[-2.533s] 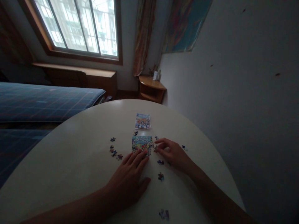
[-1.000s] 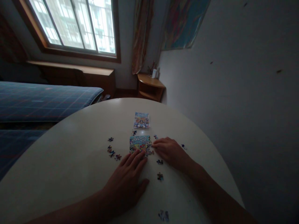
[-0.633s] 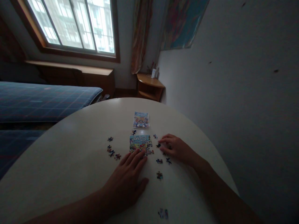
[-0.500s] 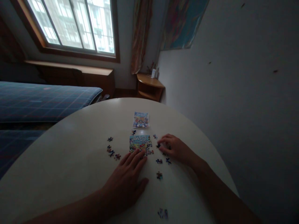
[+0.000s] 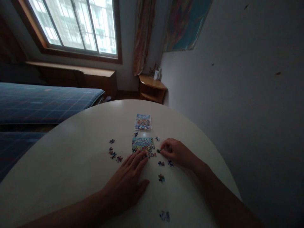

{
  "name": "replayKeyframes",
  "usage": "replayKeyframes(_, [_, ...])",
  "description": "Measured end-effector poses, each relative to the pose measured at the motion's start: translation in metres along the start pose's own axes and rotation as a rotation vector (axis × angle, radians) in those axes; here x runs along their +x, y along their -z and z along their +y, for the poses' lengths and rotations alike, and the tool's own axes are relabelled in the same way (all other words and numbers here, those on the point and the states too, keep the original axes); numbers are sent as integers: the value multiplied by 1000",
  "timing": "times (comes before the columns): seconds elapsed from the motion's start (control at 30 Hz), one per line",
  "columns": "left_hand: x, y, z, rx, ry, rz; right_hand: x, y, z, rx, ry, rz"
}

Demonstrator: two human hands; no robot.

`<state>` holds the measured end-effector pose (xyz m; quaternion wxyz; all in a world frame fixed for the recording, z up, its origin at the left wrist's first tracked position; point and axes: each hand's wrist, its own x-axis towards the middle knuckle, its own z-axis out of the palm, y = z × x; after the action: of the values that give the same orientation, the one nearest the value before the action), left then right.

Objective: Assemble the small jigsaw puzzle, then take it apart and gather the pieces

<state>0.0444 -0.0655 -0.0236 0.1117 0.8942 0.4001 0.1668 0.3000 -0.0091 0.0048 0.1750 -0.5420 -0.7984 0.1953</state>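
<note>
Puzzle piece (image 5: 158,150) pinched in right hand (image 5: 175,152), left hand (image 5: 127,182) flat, touching assembled puzzle (image 5: 143,145)

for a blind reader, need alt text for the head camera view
A person's right hand pinches a puzzle piece beside a partly built jigsaw on a round white table, while the left hand lies flat, fingers at its near edge. Loose pieces and a picture card lie nearby.

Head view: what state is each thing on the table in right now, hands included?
puzzle block, partly assembled, flat on the table.
picture card, flat, apart behind the block.
left hand, open, flat, fingertips at the block's near edge.
right hand, fingers pinched on a dark piece beside the block's right edge.
loose pieces, scattered, unjoined.
</note>
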Motion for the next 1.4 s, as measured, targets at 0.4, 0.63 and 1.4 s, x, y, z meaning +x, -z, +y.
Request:
replayKeyframes(0.4, [8, 48, -47, 0, -211, -182, -6, 0, -15, 134, 54, -77])
replayKeyframes(0.63, [8, 44, -50, 17, -228, -178, -19, -11, -58, 113, 52, -65])
replayKeyframes(1.4, [10, 78, -60, -99, -152, -313, -21, -34, -70, 56, 100, -105])
